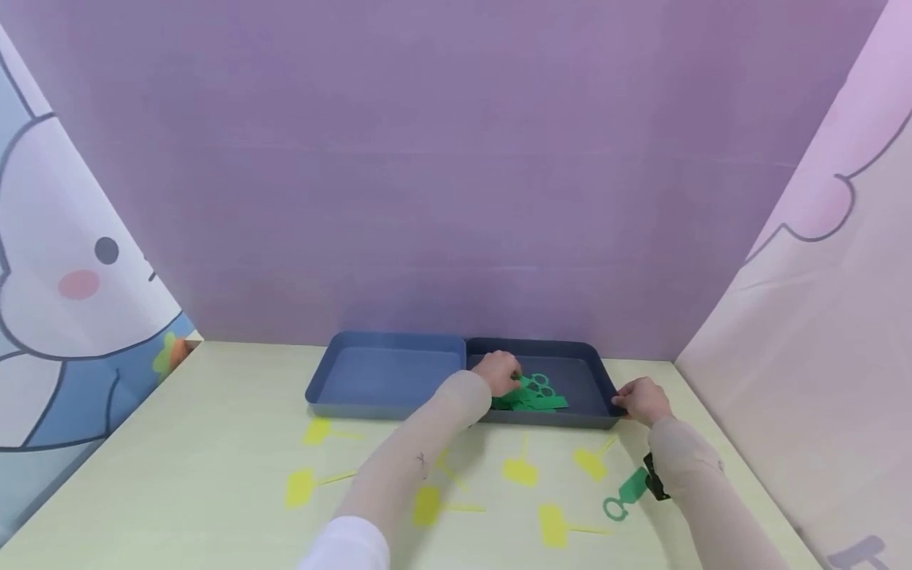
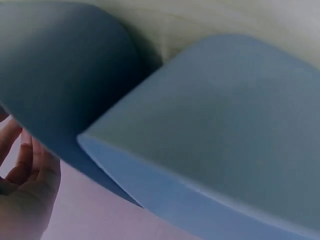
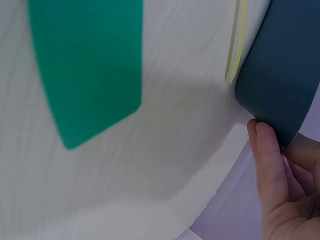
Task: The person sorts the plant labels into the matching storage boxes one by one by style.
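Note:
My left hand (image 1: 499,372) is inside the dark tray (image 1: 579,380), fingers bent down onto a heap of green loop tags (image 1: 530,400). In the left wrist view, the wall of the dark tray (image 2: 60,75) hides the fingertips of that hand (image 2: 30,185); I cannot tell whether they pinch a tag. At the tray's front right corner, my right hand (image 1: 644,400) pinches the wall between thumb and fingers. The right wrist view shows this grip, with fingers (image 3: 270,155) on the outer wall. One green loop tag (image 1: 632,484) lies on the table beside the right wrist.
A blue tray (image 1: 392,380) adjoins the dark one on the left. Several yellow tags with thin tails, such as a yellow tag (image 1: 427,505), are spread over the table (image 1: 214,475) in front. Behind the trays stands a purple wall (image 1: 456,198); printed panels flank both sides.

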`<state>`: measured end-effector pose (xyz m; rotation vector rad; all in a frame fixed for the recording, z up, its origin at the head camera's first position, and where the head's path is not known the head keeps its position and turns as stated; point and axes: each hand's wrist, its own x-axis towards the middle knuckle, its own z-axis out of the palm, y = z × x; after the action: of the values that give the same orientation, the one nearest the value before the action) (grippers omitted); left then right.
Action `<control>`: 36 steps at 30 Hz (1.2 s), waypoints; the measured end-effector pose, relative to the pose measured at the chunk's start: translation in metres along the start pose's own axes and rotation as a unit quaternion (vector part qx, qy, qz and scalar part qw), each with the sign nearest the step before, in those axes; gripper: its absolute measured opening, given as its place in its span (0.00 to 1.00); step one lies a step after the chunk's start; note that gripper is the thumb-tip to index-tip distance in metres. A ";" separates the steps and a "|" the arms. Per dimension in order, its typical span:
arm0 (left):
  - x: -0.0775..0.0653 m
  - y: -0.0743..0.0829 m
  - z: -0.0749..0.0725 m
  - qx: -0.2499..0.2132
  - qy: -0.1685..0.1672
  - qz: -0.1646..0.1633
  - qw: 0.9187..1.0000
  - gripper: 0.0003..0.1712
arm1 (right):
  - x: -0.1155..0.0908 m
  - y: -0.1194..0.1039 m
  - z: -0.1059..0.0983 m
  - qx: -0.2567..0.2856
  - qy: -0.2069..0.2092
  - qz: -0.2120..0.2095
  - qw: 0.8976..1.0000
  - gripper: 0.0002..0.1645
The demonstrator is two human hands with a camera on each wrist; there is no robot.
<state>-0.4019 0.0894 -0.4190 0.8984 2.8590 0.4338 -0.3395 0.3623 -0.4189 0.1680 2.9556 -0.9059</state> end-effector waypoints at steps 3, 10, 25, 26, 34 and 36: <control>0.003 -0.002 0.000 0.005 0.006 -0.019 1.000 0.14 | 0.001 0.000 0.002 0.000 0.003 0.002 1.000 0.14; 0.002 -0.003 0.001 -0.014 0.005 -0.067 0.998 0.13 | 0.000 -0.002 0.002 -0.003 0.003 0.003 1.000 0.13; 0.010 -0.017 0.023 0.050 0.051 -0.043 0.996 0.11 | -0.003 -0.005 0.000 -0.020 0.005 0.002 1.000 0.15; 0.011 -0.017 0.024 0.052 0.052 -0.046 0.996 0.11 | -0.003 -0.005 0.001 -0.020 0.005 0.003 1.000 0.15; 0.011 -0.017 0.024 0.033 0.068 -0.070 0.995 0.11 | -0.002 -0.006 0.000 -0.011 0.008 0.003 1.000 0.14; 0.012 -0.018 0.023 0.034 0.070 -0.074 0.994 0.11 | -0.002 -0.006 -0.001 -0.009 0.009 0.003 1.000 0.14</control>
<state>-0.4166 0.0879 -0.4469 0.6857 3.0583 0.4005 -0.3378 0.3576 -0.4147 0.1861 2.9769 -0.8815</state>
